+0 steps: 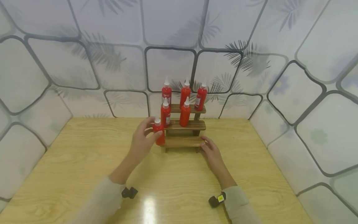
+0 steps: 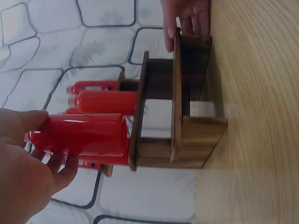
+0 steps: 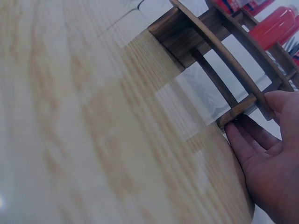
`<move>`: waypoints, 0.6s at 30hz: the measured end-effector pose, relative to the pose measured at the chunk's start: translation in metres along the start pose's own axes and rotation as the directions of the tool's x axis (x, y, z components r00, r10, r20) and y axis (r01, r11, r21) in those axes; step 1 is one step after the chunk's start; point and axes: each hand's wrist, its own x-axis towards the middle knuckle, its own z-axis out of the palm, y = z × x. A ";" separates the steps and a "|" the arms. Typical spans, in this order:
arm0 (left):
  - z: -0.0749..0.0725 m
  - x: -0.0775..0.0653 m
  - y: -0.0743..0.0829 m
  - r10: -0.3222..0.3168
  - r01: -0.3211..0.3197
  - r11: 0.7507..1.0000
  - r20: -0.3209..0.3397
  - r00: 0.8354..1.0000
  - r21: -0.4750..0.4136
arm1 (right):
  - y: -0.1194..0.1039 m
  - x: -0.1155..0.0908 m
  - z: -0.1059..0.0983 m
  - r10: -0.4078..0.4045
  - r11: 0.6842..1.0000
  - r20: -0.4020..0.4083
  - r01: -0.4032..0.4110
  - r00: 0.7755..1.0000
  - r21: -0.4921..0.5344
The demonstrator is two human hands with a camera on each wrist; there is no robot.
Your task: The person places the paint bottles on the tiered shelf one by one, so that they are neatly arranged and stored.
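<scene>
My left hand [image 1: 140, 139] grips a red squeeze bottle [image 1: 159, 137] with a white pointed cap, thumb on one side and fingers on the other. It holds the bottle at the left end of the lowest step of a three-step wooden rack [image 1: 183, 142]. In the left wrist view the bottle's base [image 2: 124, 135] shows apart from that step. My right hand [image 1: 213, 155] holds the right end of the lowest step. In the right wrist view its thumb [image 3: 275, 99] lies along the step's end, and the fingers [image 3: 240, 140] reach the side support below.
Two similar red bottles [image 1: 185, 115] stand on the middle step. Three more [image 1: 200, 98] stand on the top step, the rightmost tilted in view. The rack sits on a light wood table [image 1: 173, 180], near a patterned wall covering [image 1: 126, 68] behind and at both sides.
</scene>
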 end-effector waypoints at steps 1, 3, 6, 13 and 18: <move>0.005 0.001 0.000 0.001 -0.001 1.000 0.007 1.000 0.000 | 0.001 0.000 0.000 0.000 1.000 -0.003 0.000 1.000 0.003; 0.013 0.004 -0.001 0.002 -0.002 1.000 0.018 1.000 -0.002 | 0.001 0.001 0.000 -0.003 1.000 -0.005 0.003 1.000 0.012; 0.024 0.008 -0.003 0.001 -0.001 1.000 0.045 0.999 -0.011 | 0.002 0.001 0.001 -0.007 1.000 -0.002 0.007 1.000 0.023; 0.051 0.018 0.001 0.016 -0.016 1.000 0.103 0.995 0.005 | 0.000 0.001 0.002 -0.028 0.999 -0.009 0.028 1.000 -0.020; 0.072 0.027 0.006 0.079 -0.081 0.997 0.124 0.989 0.009 | 0.000 0.001 0.001 -0.030 1.000 -0.013 0.030 0.999 0.006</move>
